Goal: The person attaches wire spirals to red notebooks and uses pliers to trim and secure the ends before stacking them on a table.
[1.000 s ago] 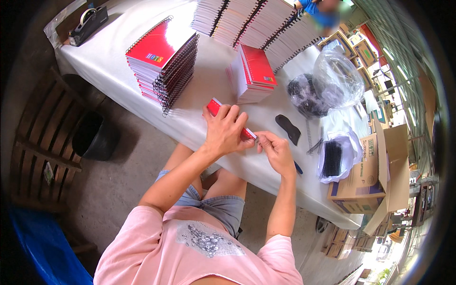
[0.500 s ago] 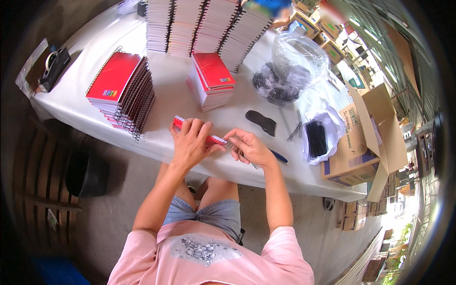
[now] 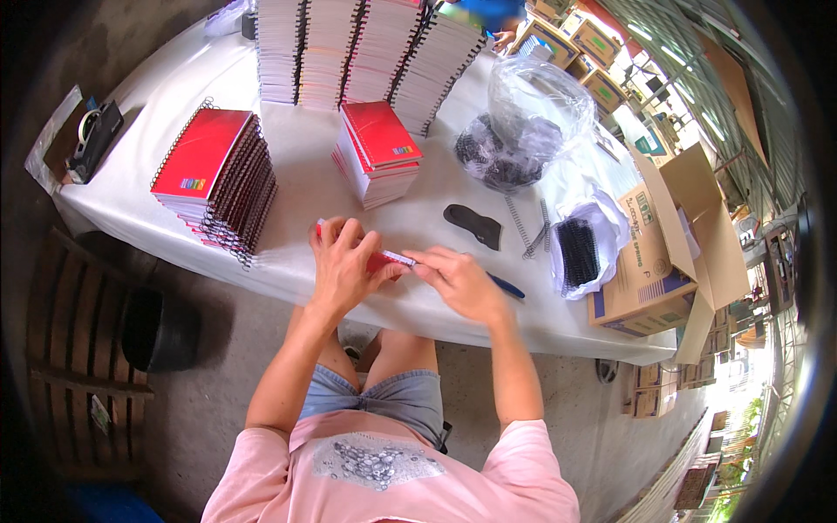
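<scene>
Close to the table's near edge, my left hand [image 3: 343, 266] grips a red-covered notebook [image 3: 394, 258] tilted so its page edge shows. My right hand [image 3: 458, 281] closes in a pinch at the notebook's right end, on a thin spiral binding coil that its fingers now mostly hide. Beyond my hands stands a short stack of red notebooks [image 3: 377, 139] with no coils showing. To the left rises a stack of coil-bound red notebooks [image 3: 202, 155]. Loose spiral coils [image 3: 520, 222] and a dark, flat, curved piece [image 3: 472, 225] lie to the right, near a blue-handled tool [image 3: 506, 286].
Tall stacks of bound books [image 3: 324, 57] stand at the back. A clear plastic bag [image 3: 514, 144] and a white bag [image 3: 578, 253] hold black coils. An open cardboard box [image 3: 645, 261] sits at the right edge, a tape dispenser [image 3: 96, 139] far left. Another person [image 3: 495, 16] is behind.
My right hand has shifted slightly left, its fingers now against the notebook's end. The coil seen hanging from it is mostly hidden. My left hand keeps its grip on the notebook.
</scene>
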`<state>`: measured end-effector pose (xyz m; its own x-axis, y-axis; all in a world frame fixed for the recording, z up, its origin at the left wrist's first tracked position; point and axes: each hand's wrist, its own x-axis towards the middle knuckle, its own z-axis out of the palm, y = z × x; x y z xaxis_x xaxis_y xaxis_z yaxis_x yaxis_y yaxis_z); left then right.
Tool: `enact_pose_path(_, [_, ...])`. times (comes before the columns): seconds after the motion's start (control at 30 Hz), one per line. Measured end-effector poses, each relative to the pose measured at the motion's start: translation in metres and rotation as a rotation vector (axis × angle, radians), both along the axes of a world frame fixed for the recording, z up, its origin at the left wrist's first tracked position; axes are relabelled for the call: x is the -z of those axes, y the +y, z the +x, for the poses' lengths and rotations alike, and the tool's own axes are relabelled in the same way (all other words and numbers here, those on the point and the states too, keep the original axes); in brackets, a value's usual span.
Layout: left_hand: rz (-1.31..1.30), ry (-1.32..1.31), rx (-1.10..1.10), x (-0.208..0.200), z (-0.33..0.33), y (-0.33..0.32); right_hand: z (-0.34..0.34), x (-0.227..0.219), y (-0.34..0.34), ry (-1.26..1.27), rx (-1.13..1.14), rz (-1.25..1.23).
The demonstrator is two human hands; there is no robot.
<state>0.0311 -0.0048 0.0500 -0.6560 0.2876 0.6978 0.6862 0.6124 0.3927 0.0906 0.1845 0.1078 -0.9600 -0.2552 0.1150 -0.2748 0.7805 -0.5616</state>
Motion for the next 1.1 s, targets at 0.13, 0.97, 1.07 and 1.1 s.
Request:
enact_pose_path(0.13, [0.046,0.012,0.067,0.002,0.002,-0.002,-0.02,-0.001,0.058,0.094,0.334,0.305])
enact_pose_path(0.97, [0.082,-0.041,0.238,0.01,-0.007,-0.005,-0.011,0.015,-0.001,0.034,-0.202,-0.696])
enact_pose_path(1.07, [0.095,-0.038,0.256,-0.001,-0.003,0.0,-0.015,0.024,0.009,-0.155,0.261,-0.323])
enact_pose_path(1.1, [0.091,-0.042,0.248,-0.001,-0.003,0.0,-0.013,0.023,0.009,-0.16,0.254,-0.327])
